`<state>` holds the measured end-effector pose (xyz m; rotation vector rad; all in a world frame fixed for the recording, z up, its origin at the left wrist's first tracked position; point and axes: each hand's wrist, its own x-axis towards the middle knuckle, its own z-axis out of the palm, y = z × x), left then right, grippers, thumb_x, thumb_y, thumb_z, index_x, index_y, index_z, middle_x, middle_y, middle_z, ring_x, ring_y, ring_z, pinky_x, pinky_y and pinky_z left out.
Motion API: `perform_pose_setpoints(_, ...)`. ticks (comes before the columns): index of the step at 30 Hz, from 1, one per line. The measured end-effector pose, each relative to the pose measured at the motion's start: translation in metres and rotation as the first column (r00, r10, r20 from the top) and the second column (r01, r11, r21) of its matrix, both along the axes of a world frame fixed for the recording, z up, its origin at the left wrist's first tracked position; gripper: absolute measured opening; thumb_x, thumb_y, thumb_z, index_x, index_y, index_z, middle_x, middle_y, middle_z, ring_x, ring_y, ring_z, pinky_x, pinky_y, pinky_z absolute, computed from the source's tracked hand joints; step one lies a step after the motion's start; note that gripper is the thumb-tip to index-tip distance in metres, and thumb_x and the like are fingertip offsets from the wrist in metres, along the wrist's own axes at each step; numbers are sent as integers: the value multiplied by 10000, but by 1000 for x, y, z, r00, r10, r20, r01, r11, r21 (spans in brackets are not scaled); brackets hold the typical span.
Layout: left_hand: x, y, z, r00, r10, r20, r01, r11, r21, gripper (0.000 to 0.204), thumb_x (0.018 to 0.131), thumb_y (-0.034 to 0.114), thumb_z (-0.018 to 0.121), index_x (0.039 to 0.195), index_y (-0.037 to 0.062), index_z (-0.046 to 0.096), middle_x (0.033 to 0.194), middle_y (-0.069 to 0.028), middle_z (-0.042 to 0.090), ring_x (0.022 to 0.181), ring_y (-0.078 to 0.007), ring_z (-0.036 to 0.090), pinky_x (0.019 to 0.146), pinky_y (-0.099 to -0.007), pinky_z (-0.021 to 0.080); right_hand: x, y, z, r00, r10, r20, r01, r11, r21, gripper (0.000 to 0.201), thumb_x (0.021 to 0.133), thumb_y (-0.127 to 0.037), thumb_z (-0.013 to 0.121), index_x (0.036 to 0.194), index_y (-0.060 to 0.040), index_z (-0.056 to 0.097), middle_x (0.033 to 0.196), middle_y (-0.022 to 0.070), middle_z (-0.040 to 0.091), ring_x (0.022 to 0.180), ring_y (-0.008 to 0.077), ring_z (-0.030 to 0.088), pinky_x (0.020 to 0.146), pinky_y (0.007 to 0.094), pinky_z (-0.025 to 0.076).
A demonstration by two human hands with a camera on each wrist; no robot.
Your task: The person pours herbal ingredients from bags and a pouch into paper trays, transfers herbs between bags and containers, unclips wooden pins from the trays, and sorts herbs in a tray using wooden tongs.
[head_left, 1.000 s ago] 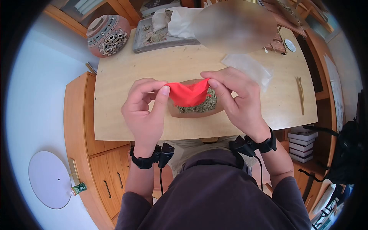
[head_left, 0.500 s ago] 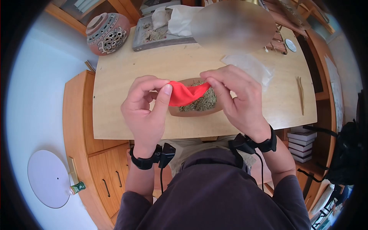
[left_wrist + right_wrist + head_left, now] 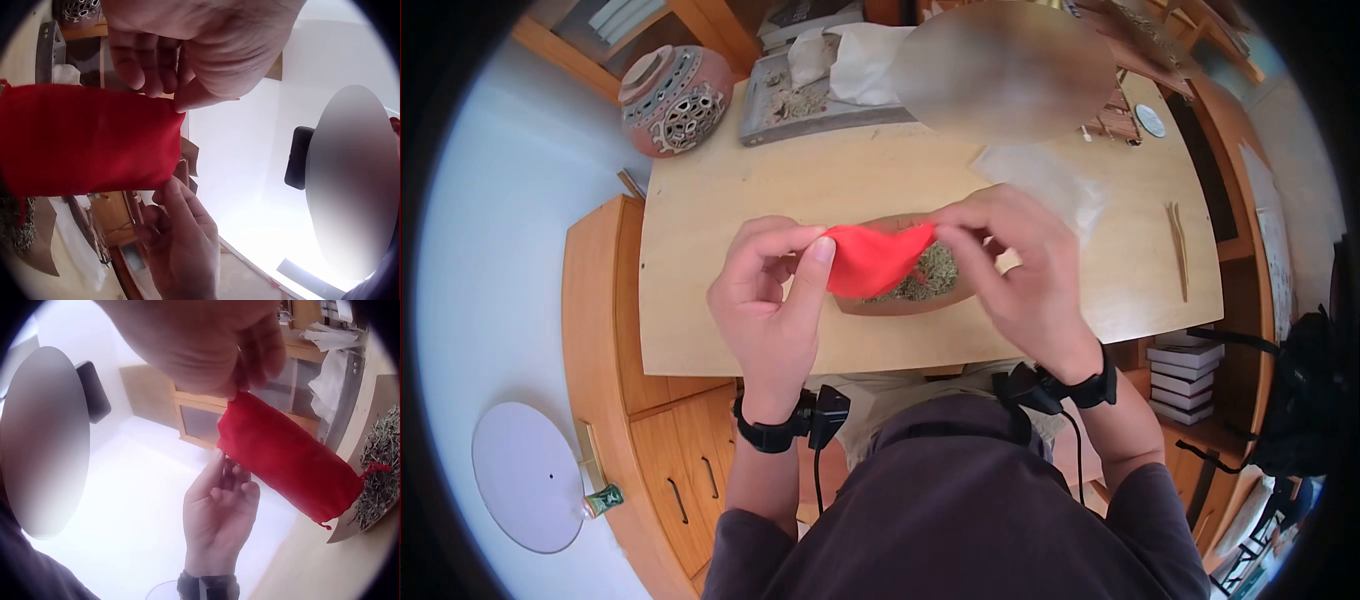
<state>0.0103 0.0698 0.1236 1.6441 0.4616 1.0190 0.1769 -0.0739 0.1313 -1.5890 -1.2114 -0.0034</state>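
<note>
A red cloth pouch [image 3: 870, 265] hangs between my two hands by its corners. My left hand [image 3: 765, 290] pinches one corner between thumb and forefinger. The opposite corner is pinched by my right hand [image 3: 1030, 270]. In the right wrist view the pouch [image 3: 290, 459] slopes down, with a red drawstring [image 3: 377, 468] at its lower end, beside dried herbs [image 3: 380, 447]. From the head, the pouch overlaps a brown tray [image 3: 900, 308] heaped with dried herbs [image 3: 940, 270] and hides its left part. Inside the pouch is hidden.
A clear plastic bag [image 3: 1050, 185] lies behind my right hand, and wooden tongs [image 3: 1178, 250] are at the table's right. Along the back are a grey tray [image 3: 830, 122] with plant bits and white bags [image 3: 870, 65], and a patterned clay pot [image 3: 678, 105] at the left.
The pouch has swung and changed its folds, bulging more towards my left hand now. Both hands keep their pinch on its corners and have shifted only slightly.
</note>
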Motion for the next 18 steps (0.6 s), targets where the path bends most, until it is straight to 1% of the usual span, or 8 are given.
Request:
perform_pose_setpoints(1, 0, 0, -1, 1000, 4, -5, -4, 1000, 8, 96, 904, -34, 720, 995, -5, 708, 1009, -53, 627, 878, -100, 604, 734, -231, 510, 0, 0, 1, 1000, -13, 9, 13, 1000, 3, 73, 875, -35, 732, 947, -50, 724, 819, 71, 665, 655, 195, 619, 557, 299, 490)
perform_pose_setpoints(3, 0, 0, -1, 1000, -2, -3, 2, 1000, 19, 96, 903, -34, 720, 994, -4, 709, 1005, -52, 627, 877, -99, 604, 740, -232, 510, 1, 0, 2, 999, 36, 16, -36, 999, 13, 77, 871, 22, 719, 933, -25, 720, 872, 60, 691, 711, 151, 627, 544, 251, 471)
perform_pose_setpoints(6, -1, -1, 1, 999, 13, -40, -11, 999, 43, 93, 901, -28, 725, 989, -2, 709, 994, -49, 624, 864, -95, 591, 730, -229, 494, 3, 0, 1, 994, 3, 107, -5, 1000, 15, 94, 861, 43, 707, 918, -31, 692, 868, 58, 680, 697, 156, 616, 514, 253, 457)
perform_pose_setpoints(8, 1, 0, -1, 1000, 21, -21, -21, 1000, -5, 89, 898, -23, 730, 980, 2, 710, 985, -44, 620, 847, -90, 574, 721, -225, 472, 5, -1, 5, 993, -17, 117, 15, 1000, 20, 100, 859, 46, 703, 910, -36, 679, 860, 57, 673, 687, 163, 610, 511, 259, 455)
perform_pose_setpoints(13, 3, -1, 0, 1000, 14, -21, -14, 1000, -1, 91, 897, -26, 729, 980, 4, 711, 982, -41, 617, 841, -87, 567, 714, -222, 460, 4, 1, 9, 993, 7, 122, -6, 1000, -7, 117, 848, 57, 696, 906, -39, 660, 843, 52, 652, 673, 168, 604, 506, 270, 449)
perform_pose_setpoints(15, 5, -1, 1, 1000, 14, -13, -14, 1000, -5, 92, 897, -28, 728, 981, 4, 712, 983, -40, 617, 844, -86, 569, 713, -223, 461, 5, 1, 11, 986, -37, 163, 41, 999, -22, 108, 839, -7, 702, 892, -79, 643, 834, 78, 620, 691, 276, 631, 583, 358, 495)
perform_pose_setpoints(17, 4, -1, 1, 998, 12, -59, -8, 997, 78, 51, 935, -12, 676, 985, -1, 671, 974, -35, 579, 771, -86, 537, 662, -231, 441, 7, 1, 10, 984, -37, 174, 41, 999, -16, 110, 838, -13, 702, 894, -82, 638, 838, 79, 614, 693, 280, 630, 580, 361, 495)
perform_pose_setpoints(18, 4, -1, 1, 998, 12, -59, -8, 997, 78, 51, 935, -12, 676, 985, -1, 671, 974, -35, 579, 771, -86, 537, 662, -231, 441, 7, 1, 10, 982, -40, 182, 44, 999, -13, 112, 837, -18, 702, 897, -84, 634, 842, 79, 609, 694, 284, 628, 577, 363, 495)
